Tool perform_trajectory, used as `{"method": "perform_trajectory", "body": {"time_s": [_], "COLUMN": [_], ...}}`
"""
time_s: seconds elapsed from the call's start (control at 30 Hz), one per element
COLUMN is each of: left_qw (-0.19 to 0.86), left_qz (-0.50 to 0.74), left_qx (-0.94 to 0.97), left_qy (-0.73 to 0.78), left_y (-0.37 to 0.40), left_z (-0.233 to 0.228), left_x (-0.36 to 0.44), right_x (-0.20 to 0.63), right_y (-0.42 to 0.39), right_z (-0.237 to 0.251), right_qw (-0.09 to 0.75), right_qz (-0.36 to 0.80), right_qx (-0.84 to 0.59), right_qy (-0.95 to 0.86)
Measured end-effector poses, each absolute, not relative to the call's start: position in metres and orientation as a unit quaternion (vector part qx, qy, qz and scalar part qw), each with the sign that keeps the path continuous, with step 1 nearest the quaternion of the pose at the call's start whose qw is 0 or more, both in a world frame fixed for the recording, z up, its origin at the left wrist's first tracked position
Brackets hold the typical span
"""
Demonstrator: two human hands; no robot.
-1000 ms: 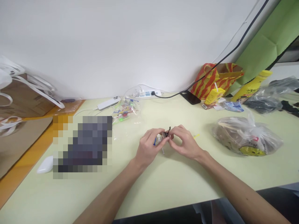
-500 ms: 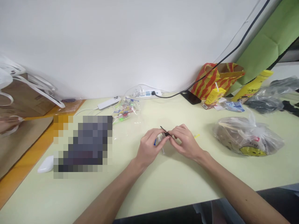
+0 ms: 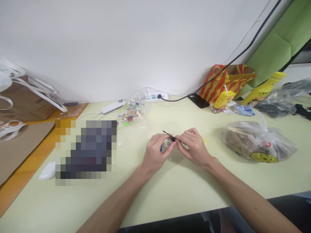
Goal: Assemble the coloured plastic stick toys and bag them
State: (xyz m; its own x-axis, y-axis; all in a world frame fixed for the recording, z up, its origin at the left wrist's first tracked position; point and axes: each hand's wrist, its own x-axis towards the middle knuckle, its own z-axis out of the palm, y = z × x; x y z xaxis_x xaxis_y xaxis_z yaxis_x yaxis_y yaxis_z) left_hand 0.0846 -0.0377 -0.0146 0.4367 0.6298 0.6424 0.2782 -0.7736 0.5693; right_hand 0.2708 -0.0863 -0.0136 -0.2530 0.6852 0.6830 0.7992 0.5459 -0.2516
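My left hand [image 3: 155, 154] and my right hand [image 3: 193, 148] meet over the middle of the pale green table [image 3: 170, 191]. Between the left fingers sits a small whitish part [image 3: 166, 144] with a blue bit at its left side. A thin black strip [image 3: 170, 137], like a cable tie, runs through the pinch of both hands; its free end sticks out up and to the left. My right hand pinches the strip's other end. A short yellow strip [image 3: 205, 141] lies on the table just right of my right hand.
A clear bag of small coloured parts [image 3: 130, 116], a white remote [image 3: 113, 106] and a power strip [image 3: 152, 96] lie behind the hands. A filled plastic bag [image 3: 259, 141] sits at right, a red-yellow paper bag [image 3: 225, 82] and drink carton [image 3: 222, 100] behind it. A white mouse [image 3: 47, 171] lies at left.
The black strip's free end has swung from pointing up to slanting flat toward the left. Both hands stayed in place, with small finger shifts.
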Motion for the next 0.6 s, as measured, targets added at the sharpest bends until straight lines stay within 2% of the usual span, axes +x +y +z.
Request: {"method": "perform_trajectory", "body": {"time_s": [0.3, 0.6], "left_qw": [0.181, 0.174], "left_qz": [0.469, 0.484], "left_qx": [0.825, 0.826], "left_qy": [0.256, 0.23], "left_y": [-0.038, -0.035], "left_z": [-0.011, -0.013], "left_x": [0.086, 0.086], "right_x": [0.264, 0.26], "right_y": [-0.089, -0.09], "right_z": [-0.009, -0.01], "right_qw": [0.382, 0.426], "right_qz": [-0.086, -0.028], "right_qx": [-0.488, -0.488], "right_qy": [-0.78, -0.761]}}
